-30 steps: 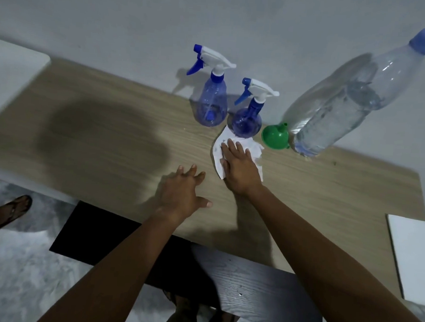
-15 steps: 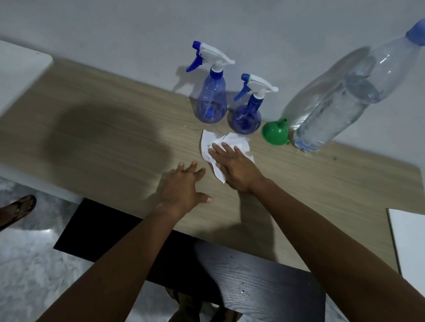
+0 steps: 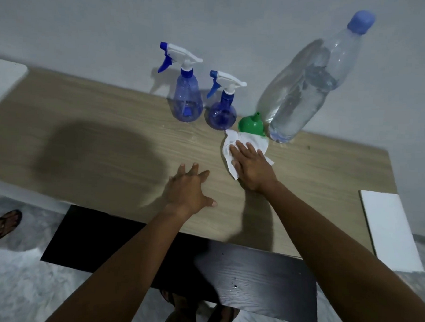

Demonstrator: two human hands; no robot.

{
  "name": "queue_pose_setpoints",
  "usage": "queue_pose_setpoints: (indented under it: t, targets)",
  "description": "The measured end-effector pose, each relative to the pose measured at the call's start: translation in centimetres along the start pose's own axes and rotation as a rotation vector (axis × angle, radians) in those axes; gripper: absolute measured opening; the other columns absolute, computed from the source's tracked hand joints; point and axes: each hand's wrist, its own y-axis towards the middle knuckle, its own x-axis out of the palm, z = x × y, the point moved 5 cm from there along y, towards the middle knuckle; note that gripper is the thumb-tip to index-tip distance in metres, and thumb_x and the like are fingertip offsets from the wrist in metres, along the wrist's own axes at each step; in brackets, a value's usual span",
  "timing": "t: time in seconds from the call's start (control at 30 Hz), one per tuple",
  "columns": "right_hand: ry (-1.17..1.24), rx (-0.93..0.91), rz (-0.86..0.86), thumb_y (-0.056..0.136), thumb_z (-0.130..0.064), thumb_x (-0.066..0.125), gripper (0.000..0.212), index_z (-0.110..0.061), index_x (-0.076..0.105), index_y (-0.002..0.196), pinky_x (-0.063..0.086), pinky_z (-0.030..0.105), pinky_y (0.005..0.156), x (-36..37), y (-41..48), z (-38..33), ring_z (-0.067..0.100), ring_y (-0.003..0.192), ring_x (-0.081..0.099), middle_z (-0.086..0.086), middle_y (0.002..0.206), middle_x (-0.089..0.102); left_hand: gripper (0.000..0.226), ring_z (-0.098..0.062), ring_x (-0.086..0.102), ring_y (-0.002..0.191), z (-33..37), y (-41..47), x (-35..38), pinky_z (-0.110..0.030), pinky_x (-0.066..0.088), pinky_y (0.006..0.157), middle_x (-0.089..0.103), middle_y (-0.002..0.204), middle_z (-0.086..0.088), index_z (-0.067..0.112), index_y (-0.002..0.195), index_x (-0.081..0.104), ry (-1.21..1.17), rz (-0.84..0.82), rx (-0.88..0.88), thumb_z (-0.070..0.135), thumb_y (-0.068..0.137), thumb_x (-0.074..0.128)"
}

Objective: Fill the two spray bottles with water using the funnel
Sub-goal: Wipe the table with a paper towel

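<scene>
Two blue spray bottles stand near the wall on the wooden table (image 3: 86, 136): a taller one (image 3: 186, 101) and a rounder one (image 3: 222, 112) to its right, both with white trigger heads on. A green funnel (image 3: 250, 124) lies upside down beside a large clear water bottle (image 3: 304, 91) with a blue cap. My right hand (image 3: 251, 166) presses flat on a white paper tissue (image 3: 250, 140) just in front of the funnel. My left hand (image 3: 188, 191) rests flat on the table with fingers spread, holding nothing.
A white slab (image 3: 388, 229) lies at the table's right edge and another white surface (image 3: 3, 78) at the far left. A dark board (image 3: 250, 272) sits below the table's front edge. A sandalled foot (image 3: 1, 224) stands on the floor at left.
My right hand has slid the tissue to the right, from in front of the round spray bottle to in front of the funnel. My left hand has stayed put.
</scene>
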Motion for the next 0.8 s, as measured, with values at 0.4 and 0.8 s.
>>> queue_pose_setpoints:
  t: [0.4, 0.8]
  targets:
    - [0.068, 0.081, 0.013, 0.108, -0.030, 0.032, 0.060, -0.003, 0.016, 0.160, 0.013, 0.051, 0.124, 0.9, -0.6, -1.2, 0.038, 0.155, 0.010, 0.018, 0.168, 0.012, 0.107, -0.039, 0.007, 0.151, 0.9, 0.9, -0.3, -0.052, 0.026, 0.119, 0.011, 0.166, -0.003, 0.032, 0.154, 0.029, 0.026, -0.076, -0.046, 0.062, 0.065, 0.081]
    - [0.071, 0.130, -0.049, 0.106, -0.031, 0.037, 0.062, -0.008, 0.020, 0.160, 0.024, 0.048, 0.121, -0.8, 3.0, -2.0, 0.030, 0.155, 0.015, 0.010, 0.169, 0.015, 0.106, -0.037, 0.002, 0.152, 0.2, 1.2, 0.4, -0.057, 0.027, 0.117, 0.009, 0.166, -0.002, 0.033, 0.153, 0.029, -0.030, -0.052, -0.035, 0.061, 0.065, 0.081]
